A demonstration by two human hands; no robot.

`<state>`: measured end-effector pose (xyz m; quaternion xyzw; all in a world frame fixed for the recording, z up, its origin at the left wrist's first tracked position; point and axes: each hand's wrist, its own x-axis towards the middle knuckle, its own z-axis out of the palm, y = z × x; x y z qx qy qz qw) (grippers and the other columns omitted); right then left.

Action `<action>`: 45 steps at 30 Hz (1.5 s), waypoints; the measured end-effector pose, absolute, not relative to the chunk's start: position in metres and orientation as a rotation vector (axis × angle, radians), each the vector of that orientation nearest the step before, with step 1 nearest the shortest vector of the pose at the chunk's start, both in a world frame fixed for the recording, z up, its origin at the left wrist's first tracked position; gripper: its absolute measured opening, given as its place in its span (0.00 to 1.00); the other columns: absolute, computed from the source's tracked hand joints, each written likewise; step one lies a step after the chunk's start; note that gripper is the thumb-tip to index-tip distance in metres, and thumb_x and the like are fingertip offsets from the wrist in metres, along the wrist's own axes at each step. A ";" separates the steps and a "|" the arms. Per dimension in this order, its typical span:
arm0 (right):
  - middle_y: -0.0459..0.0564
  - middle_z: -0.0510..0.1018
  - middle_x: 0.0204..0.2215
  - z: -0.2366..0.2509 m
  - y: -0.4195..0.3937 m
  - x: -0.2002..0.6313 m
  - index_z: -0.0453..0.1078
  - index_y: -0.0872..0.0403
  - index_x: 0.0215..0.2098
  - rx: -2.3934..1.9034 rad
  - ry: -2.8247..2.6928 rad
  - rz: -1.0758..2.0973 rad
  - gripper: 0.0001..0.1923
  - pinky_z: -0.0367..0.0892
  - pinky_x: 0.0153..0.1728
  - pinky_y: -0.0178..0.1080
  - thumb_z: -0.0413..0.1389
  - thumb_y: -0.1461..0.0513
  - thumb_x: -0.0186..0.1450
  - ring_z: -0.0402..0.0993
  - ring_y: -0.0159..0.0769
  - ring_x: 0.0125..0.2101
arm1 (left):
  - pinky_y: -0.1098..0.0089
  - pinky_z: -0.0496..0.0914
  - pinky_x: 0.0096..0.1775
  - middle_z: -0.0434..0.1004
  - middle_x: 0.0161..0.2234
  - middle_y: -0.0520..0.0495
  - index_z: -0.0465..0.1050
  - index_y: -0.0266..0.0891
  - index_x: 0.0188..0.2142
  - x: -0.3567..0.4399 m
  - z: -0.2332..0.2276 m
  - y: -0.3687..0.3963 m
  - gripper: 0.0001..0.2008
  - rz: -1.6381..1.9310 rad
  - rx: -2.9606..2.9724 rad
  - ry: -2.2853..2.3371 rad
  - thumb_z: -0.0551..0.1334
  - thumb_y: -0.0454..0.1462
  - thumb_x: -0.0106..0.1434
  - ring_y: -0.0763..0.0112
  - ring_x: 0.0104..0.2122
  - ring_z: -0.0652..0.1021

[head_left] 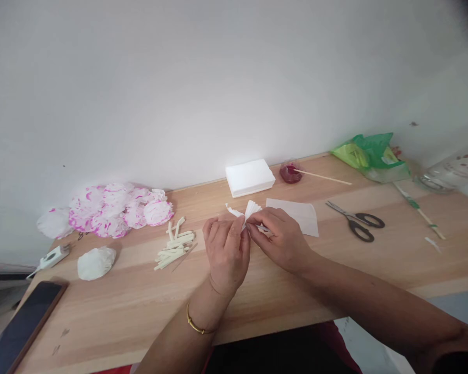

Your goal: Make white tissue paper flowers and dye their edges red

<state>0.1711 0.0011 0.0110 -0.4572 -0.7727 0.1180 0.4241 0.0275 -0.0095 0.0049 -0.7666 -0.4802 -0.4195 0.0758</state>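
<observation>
My left hand [226,249] and my right hand [283,236] meet over the middle of the wooden table [335,270], both pinching a small pleated piece of white tissue paper [246,211] that fans out above the fingertips. A gold bangle circles my left wrist. A flat sheet of white tissue [296,214] lies just behind my right hand. A stack of white tissues [250,177] rests by the wall.
Several pink-edged tissue flowers [113,209] lie at the back left, cut cream sticks [174,245] beside them. Also here: a white tissue ball [96,262], glue gun [50,258], phone [25,323], scissors [356,220], red dye dish [290,173] with stick, green bag [368,153], glass jar [450,174].
</observation>
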 end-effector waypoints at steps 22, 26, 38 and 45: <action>0.46 0.77 0.29 0.021 -0.009 0.164 0.71 0.53 0.36 -1.211 -1.680 0.820 0.06 0.64 0.30 0.34 0.53 0.60 0.64 0.71 0.31 0.29 | 0.58 0.65 0.49 0.75 0.32 0.47 0.70 0.38 0.38 0.024 0.007 -0.008 0.07 -1.534 -2.151 -1.559 0.60 0.30 0.58 0.68 0.36 0.74; 0.45 0.75 0.28 0.017 -0.006 0.159 0.71 0.53 0.32 -1.113 -1.390 1.262 0.07 0.65 0.33 0.35 0.56 0.58 0.61 0.70 0.31 0.30 | 0.63 0.67 0.45 0.74 0.33 0.47 0.71 0.39 0.37 0.027 0.011 -0.012 0.06 -1.669 -2.162 -1.694 0.60 0.31 0.59 0.68 0.37 0.73; 0.47 0.76 0.35 0.007 0.014 0.181 0.69 0.50 0.51 -0.881 -1.410 1.624 0.23 0.65 0.40 0.39 0.60 0.55 0.58 0.71 0.34 0.34 | 0.66 0.69 0.44 0.76 0.37 0.45 0.73 0.38 0.36 0.024 0.015 -0.013 0.06 -2.225 -2.569 -1.968 0.60 0.36 0.60 0.67 0.40 0.75; 0.46 0.76 0.28 0.003 0.018 0.184 0.75 0.53 0.32 -0.978 -1.487 1.507 0.12 0.66 0.39 0.41 0.59 0.53 0.58 0.71 0.36 0.33 | 0.66 0.68 0.43 0.76 0.35 0.46 0.74 0.40 0.37 0.026 0.013 -0.014 0.06 -2.244 -2.475 -1.904 0.62 0.36 0.59 0.68 0.38 0.75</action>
